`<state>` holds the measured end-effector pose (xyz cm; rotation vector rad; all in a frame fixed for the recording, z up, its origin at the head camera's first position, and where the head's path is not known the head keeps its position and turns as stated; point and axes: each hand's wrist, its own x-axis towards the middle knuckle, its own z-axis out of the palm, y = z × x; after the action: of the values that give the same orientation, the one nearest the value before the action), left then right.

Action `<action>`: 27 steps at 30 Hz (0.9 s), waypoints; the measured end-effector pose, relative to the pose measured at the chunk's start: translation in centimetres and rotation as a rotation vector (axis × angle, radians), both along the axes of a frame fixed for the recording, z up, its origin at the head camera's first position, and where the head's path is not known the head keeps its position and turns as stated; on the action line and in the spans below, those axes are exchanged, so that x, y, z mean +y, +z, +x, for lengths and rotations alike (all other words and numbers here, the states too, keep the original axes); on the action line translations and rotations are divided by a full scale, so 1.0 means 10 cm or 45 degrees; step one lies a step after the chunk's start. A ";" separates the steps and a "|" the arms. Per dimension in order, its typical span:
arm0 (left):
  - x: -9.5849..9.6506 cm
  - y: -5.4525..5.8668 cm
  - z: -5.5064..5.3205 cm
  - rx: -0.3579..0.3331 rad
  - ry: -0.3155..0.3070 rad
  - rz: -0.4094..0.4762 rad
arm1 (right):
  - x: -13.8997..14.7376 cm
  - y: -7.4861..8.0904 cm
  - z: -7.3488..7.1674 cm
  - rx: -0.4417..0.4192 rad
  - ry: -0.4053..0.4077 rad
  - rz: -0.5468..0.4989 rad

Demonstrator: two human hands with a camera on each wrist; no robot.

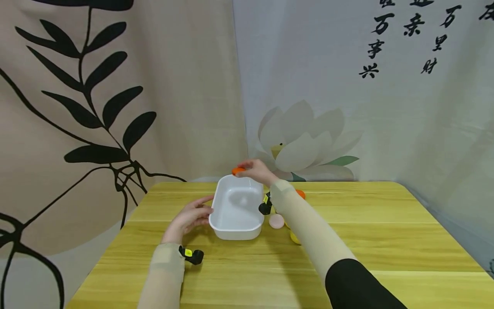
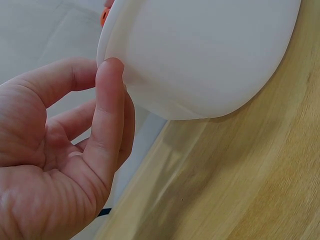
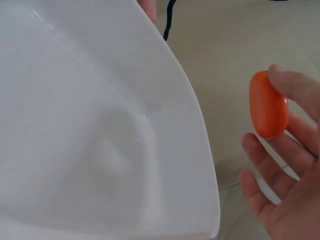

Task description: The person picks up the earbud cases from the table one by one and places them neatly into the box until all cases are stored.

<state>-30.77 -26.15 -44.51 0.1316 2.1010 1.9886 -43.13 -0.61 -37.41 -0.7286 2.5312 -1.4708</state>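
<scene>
A white, deep, rounded rectangular basin (image 1: 235, 223) stands over the wooden table, its inside bare where it shows. At its left side my left hand (image 1: 191, 218) pinches the rim; in the left wrist view the fingers and thumb (image 2: 109, 95) meet at the basin's edge (image 2: 200, 65). My right hand (image 1: 257, 171) is above the far rim and grips a smooth orange rounded piece (image 1: 238, 171). In the right wrist view this orange piece (image 3: 268, 106) sits between thumb and fingers, apart from the basin wall (image 3: 185, 130). Its exact kind cannot be told.
Right of the basin lie a pale pink round piece (image 1: 276, 221), a yellow piece (image 1: 294, 238) and another orange piece (image 1: 300, 194), partly hidden by the right arm. Patterned cloth (image 1: 200, 86) hangs behind the wooden table (image 1: 386, 227).
</scene>
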 end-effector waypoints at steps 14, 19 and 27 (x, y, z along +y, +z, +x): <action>0.02 0.00 0.00 0.002 0.002 0.014 | -0.14 -0.12 0.00 -0.078 -0.047 -0.066; 0.03 0.01 0.00 0.002 -0.009 0.025 | -0.19 -0.17 0.00 -0.099 -0.059 -0.088; 0.03 0.02 0.01 -0.008 0.007 0.009 | -0.26 -0.25 -0.02 -0.101 -0.087 -0.112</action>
<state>-30.63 -25.86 -44.33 0.1206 2.0932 1.9971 -43.28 -3.25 -39.89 -0.5887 2.4696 -1.6081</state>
